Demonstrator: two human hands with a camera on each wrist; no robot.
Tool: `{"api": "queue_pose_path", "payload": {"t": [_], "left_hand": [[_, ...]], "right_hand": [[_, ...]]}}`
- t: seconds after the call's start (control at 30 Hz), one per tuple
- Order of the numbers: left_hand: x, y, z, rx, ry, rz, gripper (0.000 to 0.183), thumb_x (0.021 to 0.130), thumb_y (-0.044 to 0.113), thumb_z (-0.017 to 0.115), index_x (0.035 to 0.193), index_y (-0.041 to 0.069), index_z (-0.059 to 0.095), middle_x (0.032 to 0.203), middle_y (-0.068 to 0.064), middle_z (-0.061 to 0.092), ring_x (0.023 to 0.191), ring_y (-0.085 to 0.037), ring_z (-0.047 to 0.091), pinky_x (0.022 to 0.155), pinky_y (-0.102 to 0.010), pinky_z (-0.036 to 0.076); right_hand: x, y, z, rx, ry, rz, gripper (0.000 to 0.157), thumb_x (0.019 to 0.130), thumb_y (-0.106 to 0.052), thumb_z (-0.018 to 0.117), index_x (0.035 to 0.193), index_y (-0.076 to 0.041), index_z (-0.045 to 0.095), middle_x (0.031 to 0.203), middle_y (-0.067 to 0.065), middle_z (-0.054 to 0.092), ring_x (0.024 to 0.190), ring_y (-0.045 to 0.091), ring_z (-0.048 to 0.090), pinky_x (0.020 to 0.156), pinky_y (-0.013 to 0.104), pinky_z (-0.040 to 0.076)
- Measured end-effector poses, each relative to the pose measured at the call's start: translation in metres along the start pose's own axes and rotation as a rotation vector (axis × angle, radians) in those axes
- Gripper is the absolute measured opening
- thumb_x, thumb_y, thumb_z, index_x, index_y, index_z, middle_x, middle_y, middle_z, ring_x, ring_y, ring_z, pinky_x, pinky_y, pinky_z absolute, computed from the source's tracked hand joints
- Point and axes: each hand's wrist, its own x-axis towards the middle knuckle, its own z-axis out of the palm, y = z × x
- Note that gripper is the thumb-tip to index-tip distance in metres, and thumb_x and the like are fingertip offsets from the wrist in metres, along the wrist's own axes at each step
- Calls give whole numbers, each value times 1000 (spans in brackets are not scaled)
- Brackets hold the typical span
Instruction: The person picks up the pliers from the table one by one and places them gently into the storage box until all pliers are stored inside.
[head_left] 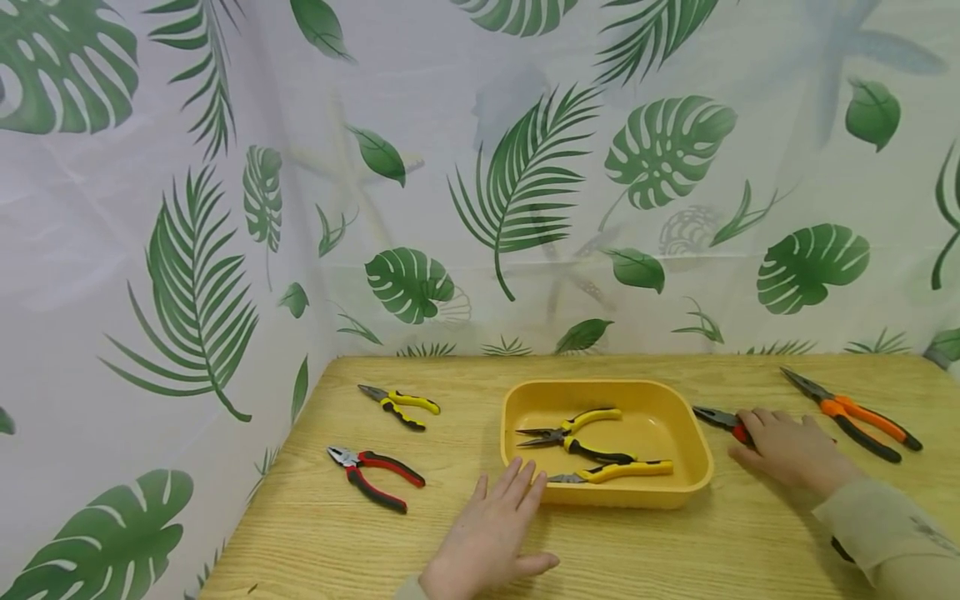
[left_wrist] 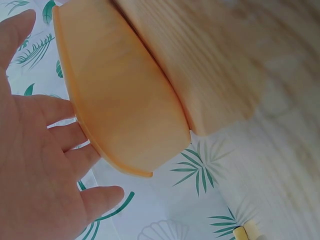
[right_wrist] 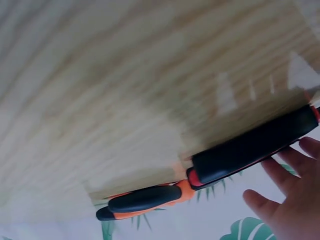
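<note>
Left hand [head_left: 487, 529]: spread out, touching tray [head_left: 618, 497] ahead
Right hand [head_left: 793, 452]: over pliers [head_left: 716, 417], can't tell if gripping
Pliers: might clip tray, left of hand, if lifted kinda low

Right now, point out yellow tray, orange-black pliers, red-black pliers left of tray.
Yellow tray [head_left: 618, 497], head view: outer front wall.
Orange-black pliers [head_left: 870, 415], head view: orange handle.
Red-black pliers [head_left: 387, 463], head view: far handle.
</note>
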Motion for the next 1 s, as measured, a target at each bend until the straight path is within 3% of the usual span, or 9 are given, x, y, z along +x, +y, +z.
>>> {"api": "queue_pose_path", "payload": {"t": [0.27,0.47,1.0], "left_hand": [[-1,-1,0,-9,-7,4,83,81,65,37,142,11,19,146,-7,15,133,-21,9,97,-48,26],[-1,-1,-1,-7,7,7,83,81,66,36,142,11,20,145,-8,18,132,-21,10,97,-48,27],[-2,-2,-1,-17,-4,4,83,81,66,35,142,11,19,146,-8,16,133,-21,8,97,-48,26]], "right_hand": [[4,13,7,-20,28,-21,70,86,-53,44,118,10,47,111,31,49,101,48,43,74,62,34],[5,22,9,-80,72,-40,63,85,-52,48,105,7,52,94,25,55,85,41,52,59,51,42],[3,22,7,-101,82,-64,46,86,-45,51,94,1,50,78,10,50,69,27,51,48,41,40]]}}
